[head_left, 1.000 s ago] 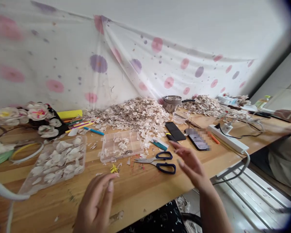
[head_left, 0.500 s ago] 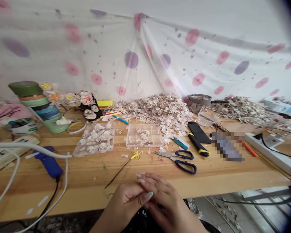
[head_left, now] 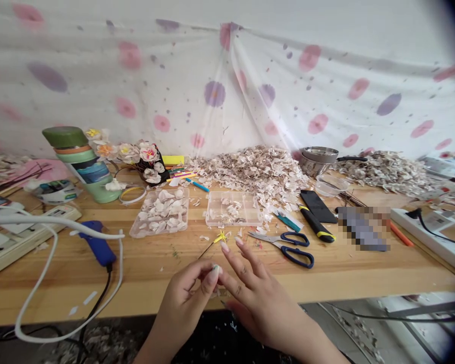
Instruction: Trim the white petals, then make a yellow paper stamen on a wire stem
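Note:
My left hand and my right hand meet at the near edge of the wooden table. The left thumb and forefinger are pinched together near a small pale bit; what they hold is too small to name. The right hand's fingers are stretched out and apart, touching the left fingertips, and hold nothing I can see. Just beyond the fingertips lies a thin dark stem with a small yellow flower tip.
Blue-handled scissors, two clear trays of petals, a heap of pale petals, a blue glue gun with white cable, stacked tape rolls, a metal pot, a phone, a power strip.
The view swung left, then steadied. My hands came together at the table edge. Since half a second ago the right fingers have spread and lifted, and the left fingers have pinched.

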`<act>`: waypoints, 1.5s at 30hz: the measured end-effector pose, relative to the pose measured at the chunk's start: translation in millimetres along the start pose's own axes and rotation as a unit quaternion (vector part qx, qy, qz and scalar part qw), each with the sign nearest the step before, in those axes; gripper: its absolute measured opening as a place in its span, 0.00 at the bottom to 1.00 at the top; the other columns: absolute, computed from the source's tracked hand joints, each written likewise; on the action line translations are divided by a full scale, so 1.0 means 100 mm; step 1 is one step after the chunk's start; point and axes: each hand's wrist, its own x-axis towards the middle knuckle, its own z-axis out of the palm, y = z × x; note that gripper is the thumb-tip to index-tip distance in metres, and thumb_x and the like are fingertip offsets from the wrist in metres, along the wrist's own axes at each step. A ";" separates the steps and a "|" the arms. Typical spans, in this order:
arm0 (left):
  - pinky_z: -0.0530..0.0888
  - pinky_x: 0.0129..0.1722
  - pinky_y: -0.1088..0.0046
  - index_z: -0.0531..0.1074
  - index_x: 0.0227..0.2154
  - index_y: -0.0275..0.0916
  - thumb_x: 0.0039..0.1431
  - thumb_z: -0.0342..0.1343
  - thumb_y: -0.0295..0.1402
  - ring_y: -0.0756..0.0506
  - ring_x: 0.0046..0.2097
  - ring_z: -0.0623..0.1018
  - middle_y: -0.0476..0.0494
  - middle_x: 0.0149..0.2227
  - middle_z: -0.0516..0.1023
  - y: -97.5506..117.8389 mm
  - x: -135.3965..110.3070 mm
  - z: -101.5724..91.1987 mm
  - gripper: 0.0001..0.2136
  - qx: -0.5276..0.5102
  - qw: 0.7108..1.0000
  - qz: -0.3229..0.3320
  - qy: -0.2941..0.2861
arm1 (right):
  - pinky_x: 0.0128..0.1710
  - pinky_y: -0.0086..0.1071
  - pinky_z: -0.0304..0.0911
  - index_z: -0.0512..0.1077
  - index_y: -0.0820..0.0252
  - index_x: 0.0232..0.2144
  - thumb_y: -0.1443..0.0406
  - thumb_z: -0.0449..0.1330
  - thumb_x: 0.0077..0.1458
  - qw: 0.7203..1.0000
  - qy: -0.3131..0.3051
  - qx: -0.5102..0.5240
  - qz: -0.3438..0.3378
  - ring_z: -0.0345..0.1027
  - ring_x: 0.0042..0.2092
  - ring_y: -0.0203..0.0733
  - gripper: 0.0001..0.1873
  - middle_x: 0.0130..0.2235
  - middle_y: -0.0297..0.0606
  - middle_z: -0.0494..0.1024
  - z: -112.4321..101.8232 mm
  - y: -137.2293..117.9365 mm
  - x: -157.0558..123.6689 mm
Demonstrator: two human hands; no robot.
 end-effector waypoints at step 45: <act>0.67 0.33 0.71 0.67 0.31 0.42 0.68 0.43 0.37 0.47 0.30 0.72 0.49 0.29 0.72 -0.23 0.16 0.26 0.12 0.195 0.965 0.175 -0.008 | 0.67 0.50 0.39 0.23 0.43 0.68 0.73 0.65 0.52 0.872 0.024 0.474 0.124 0.29 0.72 0.47 0.62 0.72 0.40 0.30 0.33 -0.16 -0.05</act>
